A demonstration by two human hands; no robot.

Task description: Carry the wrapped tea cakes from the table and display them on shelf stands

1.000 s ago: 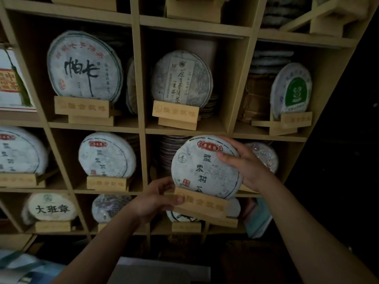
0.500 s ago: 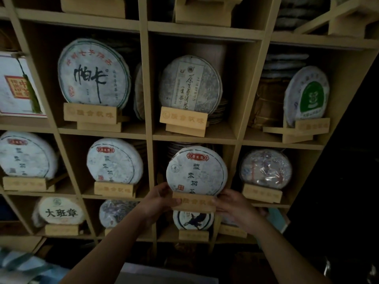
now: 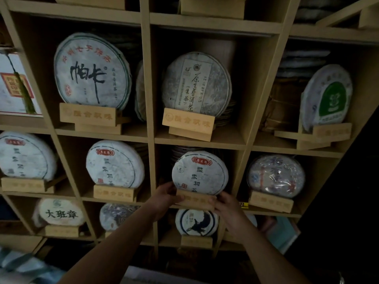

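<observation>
Wooden shelf unit (image 3: 147, 138): pale-wood cubbies, each front showing a wrapped tea cake propped upright on an engraved stand.
Top-row cakes: 1 with bold black brush characters (image 3: 92, 71) at left, 1 with a tall paper label (image 3: 196, 85) in the middle cubby, 1 with a green emblem (image 3: 328, 95) at right, its stand turned at an angle.
Middle-row cakes: 2 red-sealed white ones (image 3: 114, 163) to the left of the centre cubby, 1 in glossy clear film (image 3: 275, 176) to the right.
Bottom-row cakes: 1 with 3 large black characters (image 3: 61, 213) at left, 1 with a dark bird print (image 3: 196, 222) directly below the hands.
Task cake (image 3: 200, 173): white wrapper, red seal, standing upright in the centre cubby of the middle row, seated in its wooden stand (image 3: 194, 199).
Left hand (image 3: 165, 198): fingers curled round the stand's left end, thumb on the front face.
Right hand (image 3: 227, 206): fingers curled round the stand's right end, thumb on the front.
Stand position: at the front edge of the cubby floor; full contact with it cannot be told.
</observation>
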